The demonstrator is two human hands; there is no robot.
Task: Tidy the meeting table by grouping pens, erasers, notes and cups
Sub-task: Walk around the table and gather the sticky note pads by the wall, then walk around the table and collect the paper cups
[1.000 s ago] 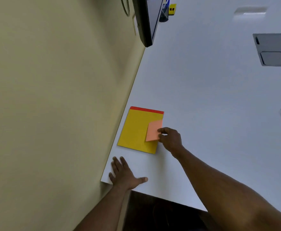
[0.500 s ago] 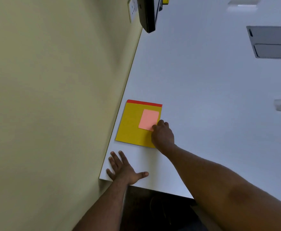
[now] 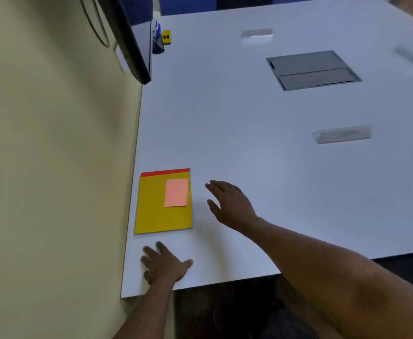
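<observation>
A yellow notepad (image 3: 156,211) with a red top strip lies near the left edge of the white table (image 3: 237,123), close to the wall. A pink sticky note (image 3: 176,192) lies flat on its upper right part. My right hand (image 3: 230,204) hovers just right of the notepad, fingers spread, holding nothing. My left hand (image 3: 163,265) rests flat on the table below the notepad. Far back by the wall stand a dark pen holder (image 3: 157,44) with blue pens and a small yellow item (image 3: 166,37).
A dark monitor (image 3: 132,37) hangs over the table's left side by the beige wall (image 3: 53,143). A grey cable hatch (image 3: 313,69) is set into the table at the back right. The table's near edge runs below my hands.
My right hand has let go of the pink note, which now lies flat on the notepad, and has drawn away to the right with fingers spread. The left hand stays put.
</observation>
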